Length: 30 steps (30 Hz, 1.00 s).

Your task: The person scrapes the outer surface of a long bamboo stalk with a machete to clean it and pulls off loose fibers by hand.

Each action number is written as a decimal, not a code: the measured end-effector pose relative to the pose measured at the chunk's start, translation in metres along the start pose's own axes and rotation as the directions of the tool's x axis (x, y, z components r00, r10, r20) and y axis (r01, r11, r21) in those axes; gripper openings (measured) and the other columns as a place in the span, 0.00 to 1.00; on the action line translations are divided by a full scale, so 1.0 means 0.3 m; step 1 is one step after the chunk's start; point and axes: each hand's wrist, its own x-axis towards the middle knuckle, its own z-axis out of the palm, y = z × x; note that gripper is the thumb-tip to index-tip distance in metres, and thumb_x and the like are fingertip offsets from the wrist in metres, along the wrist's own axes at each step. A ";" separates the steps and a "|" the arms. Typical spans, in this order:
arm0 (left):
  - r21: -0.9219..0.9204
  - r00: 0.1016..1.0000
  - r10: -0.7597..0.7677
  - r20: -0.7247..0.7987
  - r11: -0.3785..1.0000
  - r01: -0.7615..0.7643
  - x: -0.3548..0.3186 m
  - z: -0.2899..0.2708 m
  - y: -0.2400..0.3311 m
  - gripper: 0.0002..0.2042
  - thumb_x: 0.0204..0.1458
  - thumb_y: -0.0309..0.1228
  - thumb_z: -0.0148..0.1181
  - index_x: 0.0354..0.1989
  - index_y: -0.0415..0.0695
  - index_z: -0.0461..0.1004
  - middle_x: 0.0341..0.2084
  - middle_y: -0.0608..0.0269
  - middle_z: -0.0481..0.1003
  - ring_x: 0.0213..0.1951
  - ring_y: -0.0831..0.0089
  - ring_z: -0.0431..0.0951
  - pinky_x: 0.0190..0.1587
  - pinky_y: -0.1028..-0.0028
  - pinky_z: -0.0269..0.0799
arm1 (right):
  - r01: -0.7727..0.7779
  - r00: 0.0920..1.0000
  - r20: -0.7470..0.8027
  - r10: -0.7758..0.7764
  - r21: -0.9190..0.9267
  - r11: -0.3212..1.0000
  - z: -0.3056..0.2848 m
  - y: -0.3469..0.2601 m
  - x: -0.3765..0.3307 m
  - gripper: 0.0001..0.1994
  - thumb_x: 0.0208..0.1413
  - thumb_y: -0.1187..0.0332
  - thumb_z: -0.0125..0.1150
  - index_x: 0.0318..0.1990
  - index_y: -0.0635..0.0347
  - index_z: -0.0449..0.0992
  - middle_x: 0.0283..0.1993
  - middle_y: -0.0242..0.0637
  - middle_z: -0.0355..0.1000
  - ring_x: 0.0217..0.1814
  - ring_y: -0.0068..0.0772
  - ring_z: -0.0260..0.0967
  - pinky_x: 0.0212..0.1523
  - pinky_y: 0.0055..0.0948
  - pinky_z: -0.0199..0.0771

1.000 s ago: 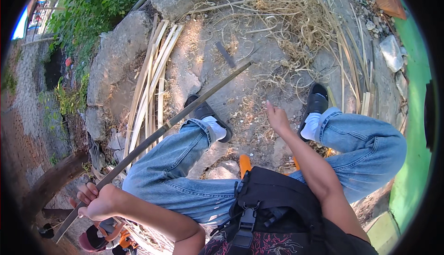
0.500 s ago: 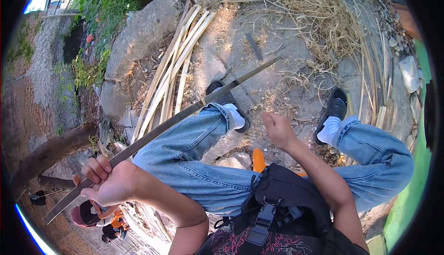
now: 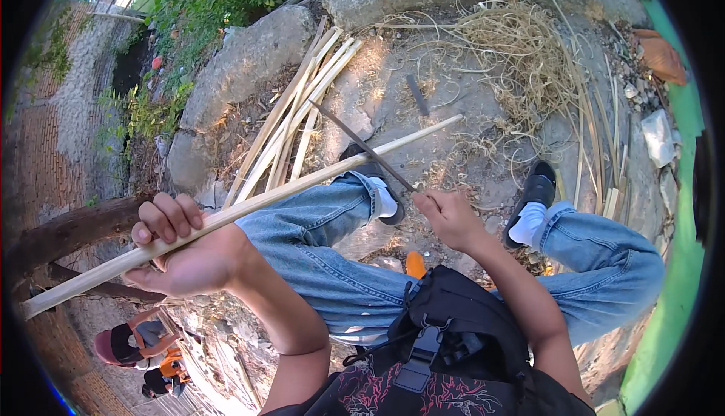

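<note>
Pale, slender strip of wood or bamboo (image 3: 302,188) slants through the air across the person's left knee, its far end over the ground (image 3: 483,182) between the feet. The left hand (image 3: 192,254) cradles it near the other end, palm up, fingers curled round the upper edge and thumb below. The right hand (image 3: 453,220) is a folded fist, fingers and thumb pressed together on one end of a thin, dark, blade-like tool (image 3: 356,139), which crosses the strip; whether they touch, I can't tell.

As for progress, the strip is whole and pale along the side I can see, with no curl hanging off it that I can make out. How much is finished and how much remains doesn't show. A tangled heap of straw-coloured shavings (image 3: 529,50) suggests plenty of paring, to my eye, and a bundle of long, pale strips (image 3: 291,125) lies beyond the left leg; I can't say whether those are worked.

A short, dark, flat bar (image 3: 416,95) rests on the ground before the feet. The blue denim leg (image 3: 325,265) and black sandal (image 3: 362,165) sit close beneath the strip, crowding the tool's path. A thick brown trunk (image 3: 83,235) lies behind the near end. Rough grey stones (image 3: 226,69) edge the spot, and a smooth green wall (image 3: 672,295) closes the right.
</note>
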 end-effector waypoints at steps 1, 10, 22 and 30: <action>-0.008 1.000 0.001 0.002 1.000 -0.001 0.004 -0.004 -0.001 0.27 0.57 0.60 0.32 0.21 0.48 0.58 0.15 0.70 0.50 0.17 0.79 0.48 0.16 0.79 0.42 | 0.004 1.000 -0.007 -0.004 -0.003 1.000 -0.009 -0.010 -0.011 0.26 0.60 0.50 0.46 0.28 0.69 0.74 0.14 0.46 0.64 0.16 0.36 0.61 0.21 0.36 0.59; 0.024 0.993 0.012 0.115 1.000 -0.015 -0.010 0.028 0.004 0.30 0.51 0.68 0.33 0.18 0.51 0.48 0.11 0.71 0.46 0.13 0.81 0.42 0.15 0.80 0.37 | 0.103 0.993 0.044 -0.111 0.166 0.981 0.028 -0.070 -0.095 0.26 0.61 0.50 0.45 0.24 0.68 0.68 0.13 0.44 0.60 0.15 0.33 0.56 0.20 0.36 0.57; 0.135 0.999 0.040 0.003 0.990 -0.040 -0.086 0.097 0.024 0.30 0.52 0.68 0.29 0.16 0.52 0.49 0.11 0.72 0.44 0.14 0.81 0.42 0.16 0.79 0.34 | -0.066 0.997 -0.025 0.076 0.282 0.957 0.021 -0.023 -0.078 0.25 0.63 0.52 0.43 0.25 0.69 0.69 0.14 0.40 0.60 0.18 0.27 0.54 0.22 0.34 0.58; 0.251 0.995 0.098 -0.026 0.964 -0.089 -0.131 0.151 0.048 0.29 0.53 0.66 0.28 0.17 0.52 0.49 0.11 0.71 0.44 0.15 0.81 0.42 0.17 0.78 0.34 | 0.065 0.998 -0.004 -0.066 0.190 0.980 0.040 -0.130 -0.117 0.27 0.62 0.50 0.43 0.23 0.67 0.69 0.13 0.45 0.62 0.14 0.38 0.60 0.19 0.36 0.59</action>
